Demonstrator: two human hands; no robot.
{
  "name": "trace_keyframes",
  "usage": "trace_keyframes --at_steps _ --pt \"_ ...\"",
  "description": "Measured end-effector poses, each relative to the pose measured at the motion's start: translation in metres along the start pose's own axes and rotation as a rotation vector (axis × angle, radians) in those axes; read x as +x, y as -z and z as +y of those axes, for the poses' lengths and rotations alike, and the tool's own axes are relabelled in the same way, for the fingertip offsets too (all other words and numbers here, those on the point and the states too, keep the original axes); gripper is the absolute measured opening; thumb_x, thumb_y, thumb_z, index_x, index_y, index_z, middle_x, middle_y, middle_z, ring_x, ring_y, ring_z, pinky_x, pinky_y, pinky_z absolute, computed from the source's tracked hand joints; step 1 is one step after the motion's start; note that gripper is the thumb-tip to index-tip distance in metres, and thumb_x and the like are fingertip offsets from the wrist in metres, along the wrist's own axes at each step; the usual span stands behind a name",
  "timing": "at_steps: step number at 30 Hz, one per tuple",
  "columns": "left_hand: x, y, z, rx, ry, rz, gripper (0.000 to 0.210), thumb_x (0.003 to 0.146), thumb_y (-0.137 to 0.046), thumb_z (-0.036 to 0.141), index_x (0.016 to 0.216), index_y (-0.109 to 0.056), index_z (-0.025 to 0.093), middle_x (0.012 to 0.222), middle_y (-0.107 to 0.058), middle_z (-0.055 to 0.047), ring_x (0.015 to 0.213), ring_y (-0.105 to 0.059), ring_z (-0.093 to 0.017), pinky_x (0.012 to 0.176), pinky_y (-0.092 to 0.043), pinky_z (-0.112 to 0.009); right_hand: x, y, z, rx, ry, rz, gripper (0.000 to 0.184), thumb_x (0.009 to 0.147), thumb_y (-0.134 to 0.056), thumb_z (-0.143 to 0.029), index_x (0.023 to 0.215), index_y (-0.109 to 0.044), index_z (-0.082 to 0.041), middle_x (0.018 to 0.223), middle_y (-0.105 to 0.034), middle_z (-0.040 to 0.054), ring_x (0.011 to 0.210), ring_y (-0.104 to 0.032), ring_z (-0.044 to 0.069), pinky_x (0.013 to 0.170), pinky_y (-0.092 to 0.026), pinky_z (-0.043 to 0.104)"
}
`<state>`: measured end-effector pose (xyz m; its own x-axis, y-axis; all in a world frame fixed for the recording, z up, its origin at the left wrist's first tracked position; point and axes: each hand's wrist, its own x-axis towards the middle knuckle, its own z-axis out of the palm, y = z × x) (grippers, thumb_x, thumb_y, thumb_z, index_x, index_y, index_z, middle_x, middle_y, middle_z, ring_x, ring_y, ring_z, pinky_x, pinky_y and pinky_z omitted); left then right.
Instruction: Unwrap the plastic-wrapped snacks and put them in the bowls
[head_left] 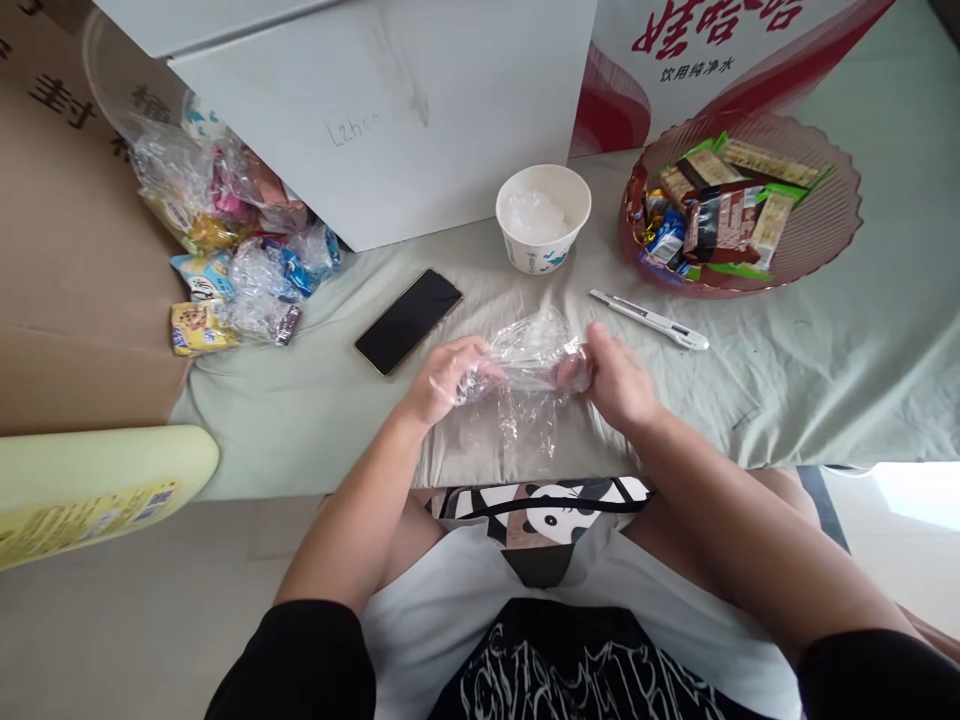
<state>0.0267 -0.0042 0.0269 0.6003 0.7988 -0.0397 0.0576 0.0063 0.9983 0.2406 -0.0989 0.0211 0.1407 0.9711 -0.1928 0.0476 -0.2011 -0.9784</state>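
A crumpled clear plastic wrap stretches between my two hands, just above the cloth-covered table. My left hand is closed around its left end. At the other end my right hand grips the wrap, with the fingers partly hidden behind the plastic. Some of the film hangs down toward the table's front edge. Beyond it stands a white paper bowl with translucent plastic inside. A black phone lies left of the bowl, and a white utility knife lies to its right.
At the right, a pink ribbed bowl holds several wrapped snacks. Packaged snacks in clear plastic are heaped at the left beside a cardboard box. A white box stands at the back. A pale yellow container juts in at lower left.
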Motion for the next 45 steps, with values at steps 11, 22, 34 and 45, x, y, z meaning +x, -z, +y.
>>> trace_keyframes --at_steps 11,22,34,45 --pt "-0.002 -0.008 -0.015 0.030 -0.172 0.233 0.043 0.070 -0.088 0.029 0.109 -0.068 0.029 0.098 -0.067 0.000 0.086 -0.071 -0.017 0.082 -0.058 -0.034 0.003 -0.003 0.008 0.257 -0.017 -0.030 0.069 0.074 -0.083 -0.037 0.131 -0.045 -0.029 0.091 -0.067 -0.0003 0.079 -0.065 0.017 0.076 -0.056 0.035" --pt "0.000 -0.014 -0.008 -0.216 0.287 0.026 0.027 0.073 -0.086 0.034 0.092 -0.075 0.019 0.079 -0.077 -0.001 0.070 -0.071 -0.014 0.061 -0.055 -0.022 0.001 -0.001 0.004 0.023 -0.015 -0.209 0.027 0.080 -0.078 -0.043 0.080 -0.060 -0.022 0.076 -0.064 0.0014 0.072 -0.059 0.018 0.070 -0.048 0.035" --pt "0.000 0.008 0.004 -0.342 0.177 0.017 0.019 0.060 -0.085 0.033 0.066 -0.075 0.018 0.065 -0.066 -0.002 0.054 -0.059 -0.012 0.046 -0.045 -0.023 0.000 0.008 -0.004 0.364 0.029 -0.043 0.018 0.081 -0.066 -0.040 0.077 -0.062 -0.023 0.069 -0.057 -0.0004 0.060 -0.046 0.013 0.057 -0.035 0.029" --pt "-0.002 -0.002 -0.019 0.438 -0.254 0.575 0.014 0.078 -0.068 0.021 0.092 -0.064 0.022 0.094 -0.065 -0.003 0.084 -0.065 -0.015 0.076 -0.055 -0.028 0.001 0.006 -0.001 0.077 -0.004 0.288 0.024 0.071 -0.069 -0.031 0.089 -0.054 -0.024 0.071 -0.055 -0.0038 0.064 -0.049 0.014 0.062 -0.038 0.030"
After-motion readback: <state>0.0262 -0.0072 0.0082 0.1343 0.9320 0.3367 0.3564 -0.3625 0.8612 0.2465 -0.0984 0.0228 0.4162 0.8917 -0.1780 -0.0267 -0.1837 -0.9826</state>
